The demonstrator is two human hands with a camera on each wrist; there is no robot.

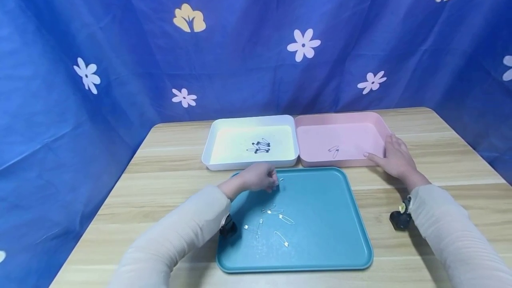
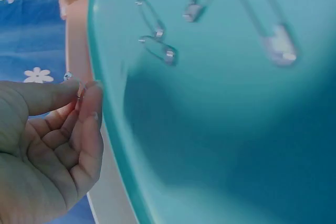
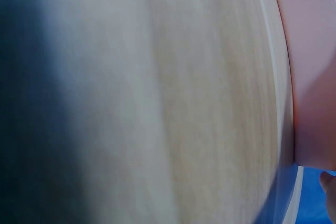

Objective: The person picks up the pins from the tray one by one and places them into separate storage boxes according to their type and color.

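White tray (image 1: 248, 165): upper middle, holding dark pins (image 1: 262, 146) clustered together.
Left hand (image 1: 259, 177): mid-frame, thumb and forefinger pinching a pin (image 2: 68, 76), probably because something so slim suits fingertips.
Teal tray (image 1: 320, 217): lower middle; loose pins (image 2: 283, 48) lie mostly apart, likely easing pickup.
Pink tray (image 1: 332, 162): upper right of centre (a couple of pins inside).
Right hand (image 1: 397, 157): far right, fingers extended, resting against the pink tray's corner, grasping nothing visible, perhaps steadying it.
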